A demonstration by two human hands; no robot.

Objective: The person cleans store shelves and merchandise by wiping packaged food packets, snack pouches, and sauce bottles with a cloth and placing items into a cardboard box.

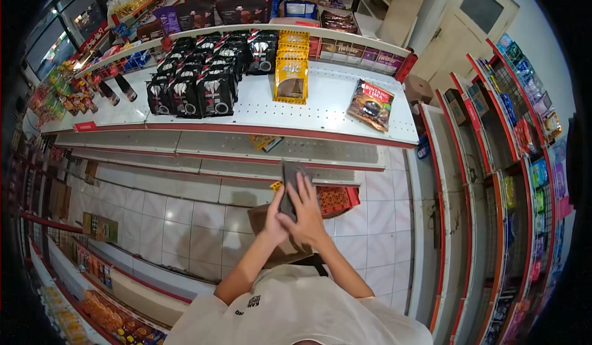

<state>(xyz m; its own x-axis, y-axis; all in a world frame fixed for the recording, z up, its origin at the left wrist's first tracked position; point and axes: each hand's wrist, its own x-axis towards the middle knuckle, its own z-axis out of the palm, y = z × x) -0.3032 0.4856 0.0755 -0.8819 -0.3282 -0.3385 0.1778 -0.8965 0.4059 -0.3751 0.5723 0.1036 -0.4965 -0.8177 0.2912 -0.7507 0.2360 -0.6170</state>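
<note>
Both hands are together in front of my body, below the front edge of the white shelf [246, 120]. Between them is a dark grey, flat item [288, 175], perhaps a cloth or a packet. My left hand [275, 215] holds its left side, with a small yellow piece showing beside the fingers. My right hand [303, 209] lies over its right side, fingers stretched along it. Under the hands is an open brown cardboard box [280, 252], partly hidden by my forearms. A red crate [336, 201] stands just right of my right hand.
On the shelf top are black coffee packs [216, 86], yellow packs [291, 80] and one Bintang Lima pack [371, 106]. A yellow pack [265, 142] lies on a lower tier. Shelving with red edges [441, 221] stands at the right, more at the lower left.
</note>
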